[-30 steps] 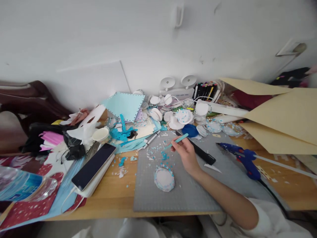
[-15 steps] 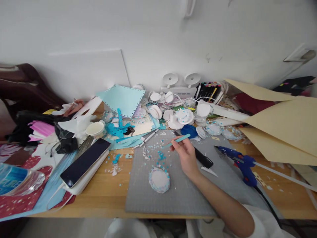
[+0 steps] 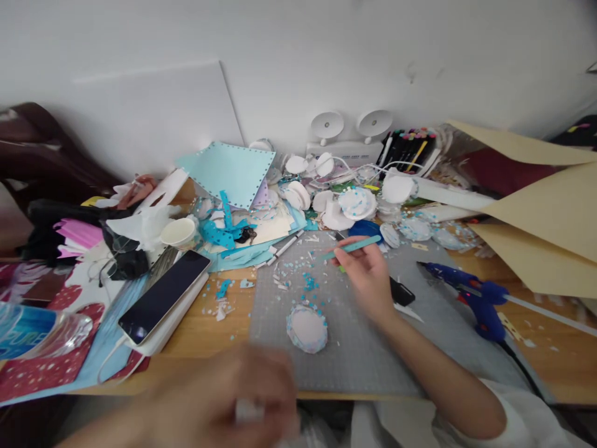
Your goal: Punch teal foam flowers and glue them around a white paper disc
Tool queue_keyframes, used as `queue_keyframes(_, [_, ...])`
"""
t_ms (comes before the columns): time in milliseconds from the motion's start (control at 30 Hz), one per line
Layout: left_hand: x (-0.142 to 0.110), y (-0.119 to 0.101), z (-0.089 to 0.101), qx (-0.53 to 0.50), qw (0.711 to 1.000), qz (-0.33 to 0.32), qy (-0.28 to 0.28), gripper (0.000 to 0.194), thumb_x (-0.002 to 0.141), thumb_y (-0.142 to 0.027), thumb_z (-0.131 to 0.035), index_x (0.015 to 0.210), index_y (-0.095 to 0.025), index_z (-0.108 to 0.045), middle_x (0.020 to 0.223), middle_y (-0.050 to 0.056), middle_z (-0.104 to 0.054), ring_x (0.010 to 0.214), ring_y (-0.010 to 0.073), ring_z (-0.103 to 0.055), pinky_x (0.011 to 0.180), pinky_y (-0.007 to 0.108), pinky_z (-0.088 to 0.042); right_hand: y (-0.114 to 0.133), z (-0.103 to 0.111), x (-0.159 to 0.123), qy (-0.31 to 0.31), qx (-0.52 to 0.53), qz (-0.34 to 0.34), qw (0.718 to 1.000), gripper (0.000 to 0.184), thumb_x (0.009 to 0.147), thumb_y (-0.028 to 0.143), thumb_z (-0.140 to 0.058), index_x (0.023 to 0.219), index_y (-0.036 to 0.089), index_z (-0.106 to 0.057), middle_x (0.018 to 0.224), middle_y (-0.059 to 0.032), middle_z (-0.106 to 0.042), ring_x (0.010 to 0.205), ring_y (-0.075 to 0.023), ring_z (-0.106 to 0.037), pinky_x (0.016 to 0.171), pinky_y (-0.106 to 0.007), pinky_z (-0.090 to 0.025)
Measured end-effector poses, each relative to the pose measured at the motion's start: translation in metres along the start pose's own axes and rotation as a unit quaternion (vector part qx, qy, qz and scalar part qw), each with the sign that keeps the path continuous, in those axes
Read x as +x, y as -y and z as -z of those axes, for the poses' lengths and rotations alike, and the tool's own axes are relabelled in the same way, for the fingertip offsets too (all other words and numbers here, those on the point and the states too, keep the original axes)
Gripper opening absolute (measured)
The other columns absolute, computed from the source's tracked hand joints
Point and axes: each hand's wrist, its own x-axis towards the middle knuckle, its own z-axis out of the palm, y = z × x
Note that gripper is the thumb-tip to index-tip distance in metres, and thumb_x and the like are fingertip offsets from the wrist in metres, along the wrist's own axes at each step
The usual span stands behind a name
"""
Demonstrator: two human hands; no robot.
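Pale turquoise tweezers (image 3: 358, 245) are pinched in my right hand (image 3: 368, 277), above the grey cutting mat (image 3: 354, 367). Below their tips, small blue and white paper bits (image 3: 309, 283) lie scattered. A white paper disc (image 3: 308, 328) with blue and white bits around its edge rests on the mat, apart from both hands. My left hand (image 3: 242, 392) is at the front edge of the table, smeared by motion, so its fingers do not show clearly. A black-handled tool (image 3: 401, 291) lies partly hidden behind my right wrist.
A blue glue gun (image 3: 471, 292) with its stick and cable lies on the right, beside large beige paper sheets (image 3: 550, 211). Many decorated discs (image 3: 357, 204) crowd the back. A phone (image 3: 165, 297), a paper cup (image 3: 179, 233) and a water bottle (image 3: 41, 330) occupy the left.
My left hand has come into view from the lower left. My right hand still holds the tweezers over the mat, and the camera view has shifted slightly.
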Motion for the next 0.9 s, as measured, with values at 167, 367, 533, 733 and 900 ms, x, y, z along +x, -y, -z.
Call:
queue_keyframes(167, [0.056, 0.057, 0.031, 0.09, 0.968, 0.088, -0.216, 0.049, 0.094, -0.037, -0.039, 0.05, -0.016, -0.04, 0.048, -0.003, -0.037, 0.048, 0.0091, -0.035, 0.052, 0.025, -0.027, -0.002, 0.009, 0.007, 0.025, -0.03, 0.012, 0.999, 0.023, 0.075, 0.032, -0.072, 0.087, 0.022, -0.055, 0.08, -0.0004, -0.067, 0.068, -0.0131, -0.064, 0.067, -0.028, -0.054])
queue_keyframes(367, [0.072, 0.122, 0.02, -0.146, 0.936, 0.045, -0.316, 0.058, 0.092, -0.046, -0.039, 0.043, -0.019, -0.027, 0.042, -0.005, -0.026, 0.044, 0.0087, -0.025, 0.051, 0.028, -0.023, -0.013, 0.016, 0.0, 0.095, -0.121, 0.052, 0.987, 0.01, 0.08, 0.022, -0.067, 0.083, 0.022, -0.057, 0.08, -0.0011, -0.065, 0.069, -0.0131, -0.065, 0.062, -0.026, -0.053])
queue_keyframes(533, [0.065, 0.135, 0.021, -0.265, 0.936, 0.011, -0.23, 0.058, 0.09, -0.043, -0.047, 0.041, -0.017, -0.029, 0.04, -0.004, -0.026, 0.043, 0.0085, -0.024, 0.051, 0.03, -0.02, -0.013, 0.023, -0.001, 0.148, -0.229, 0.098, 0.957, 0.004, 0.081, 0.018, -0.065, 0.084, 0.021, -0.064, 0.082, -0.0032, -0.066, 0.081, -0.0173, -0.064, 0.07, -0.03, -0.052])
queue_keyframes(733, [0.07, 0.129, 0.03, -0.328, 0.914, -0.001, -0.238, 0.058, 0.087, -0.044, -0.047, 0.04, -0.018, -0.025, 0.04, -0.003, -0.021, 0.043, 0.0098, -0.024, 0.049, 0.031, -0.02, -0.014, 0.028, 0.001, 0.206, -0.272, 0.077, 0.937, 0.006, 0.081, 0.017, -0.064, 0.084, 0.022, -0.063, 0.082, -0.0022, -0.067, 0.077, -0.0172, -0.063, 0.07, -0.032, -0.05])
queue_keyframes(900, [0.069, 0.128, 0.028, -0.332, 0.914, -0.009, -0.231, 0.058, 0.089, -0.041, -0.047, 0.041, -0.017, -0.026, 0.04, -0.003, -0.021, 0.043, 0.0097, -0.023, 0.05, 0.031, -0.018, -0.018, 0.026, -0.002, 0.246, -0.307, 0.101, 0.914, 0.01, 0.081, 0.014, -0.063, 0.086, 0.022, -0.061, 0.082, -0.0012, -0.068, 0.077, -0.0154, -0.064, 0.068, -0.03, -0.05])
